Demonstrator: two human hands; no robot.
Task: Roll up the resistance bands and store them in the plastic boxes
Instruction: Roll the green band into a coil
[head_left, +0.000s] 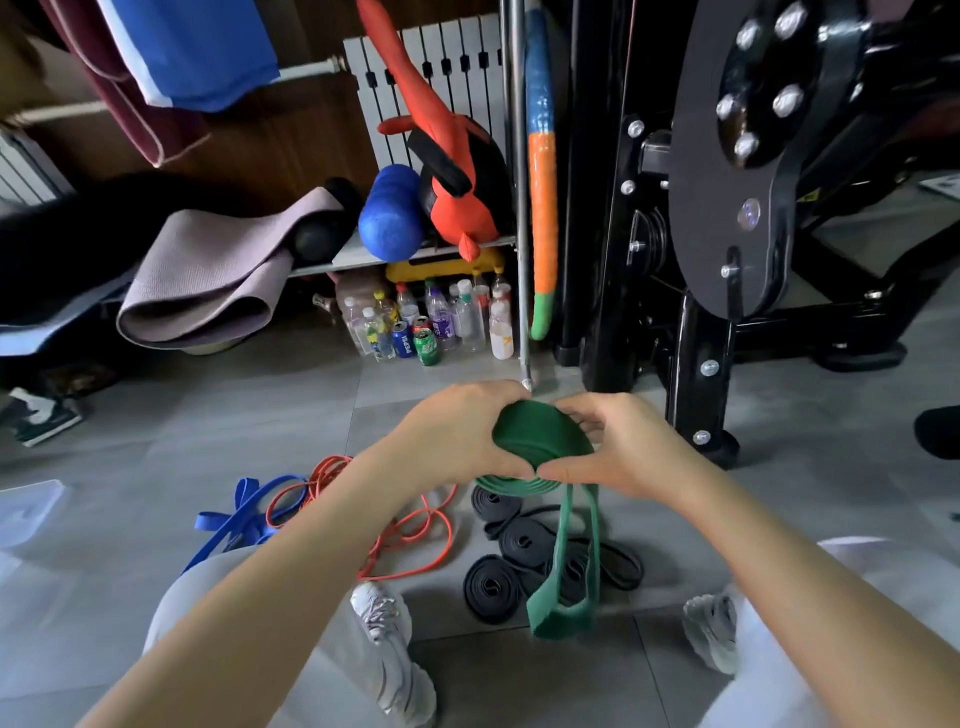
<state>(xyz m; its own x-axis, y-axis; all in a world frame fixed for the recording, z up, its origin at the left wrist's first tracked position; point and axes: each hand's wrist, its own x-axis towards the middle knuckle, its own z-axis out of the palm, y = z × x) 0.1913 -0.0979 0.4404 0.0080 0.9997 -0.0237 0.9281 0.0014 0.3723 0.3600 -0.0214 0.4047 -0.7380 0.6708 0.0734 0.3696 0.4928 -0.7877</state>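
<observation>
1. Pale-trousered knees frame the bottom edge, with a left sneaker and a right sneaker just inside them.
2. At left, a blue band lies loose on the floor, tangled with an orange-red band.
3. The left hand grips the left side of the rolled green resistance band, held in the air.
4. The right hand grips the roll's right side, and the two thumbs meet underneath. The unrolled tail hangs down.
5. Black rolled bands lie on the floor below the hands.
6. A black machine frame crowds the right side.
7. The grey tile floor is open on the left and ahead, as far as the bottles under a shelf.
</observation>
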